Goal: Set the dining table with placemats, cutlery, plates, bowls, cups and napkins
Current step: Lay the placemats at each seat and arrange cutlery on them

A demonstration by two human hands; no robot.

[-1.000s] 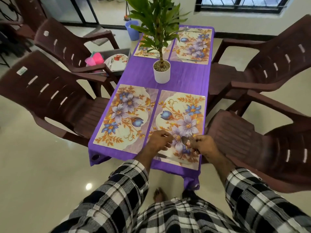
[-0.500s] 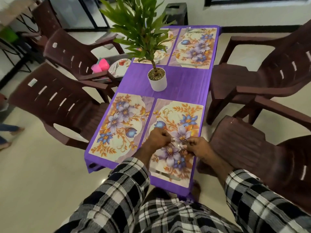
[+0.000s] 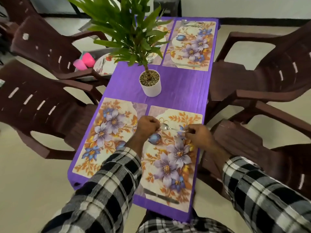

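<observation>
Over the near right floral placemat [image 3: 170, 158], my right hand [image 3: 200, 136] pinches the handle of a metal spoon [image 3: 165, 127]. The spoon's bowl points left. My left hand [image 3: 147, 126] is curled beside the spoon's bowl; whether it touches the bowl is unclear. A knife [image 3: 161, 196] lies along that mat's near edge. The near left placemat [image 3: 107, 135] is bare. Two more mats lie at the far end, and the far right placemat [image 3: 190, 46] carries cutlery along its edges.
A white pot with a green plant [image 3: 150, 83] stands mid-table on the purple cloth [image 3: 181, 91]. Brown plastic chairs ring the table. A chair at left holds pink cups [image 3: 84, 61] and floral plates [image 3: 104, 64].
Both hands moved away from me up the near right mat, from its middle to its far part. The spoon now shows plainly between them. The camera moved closer.
</observation>
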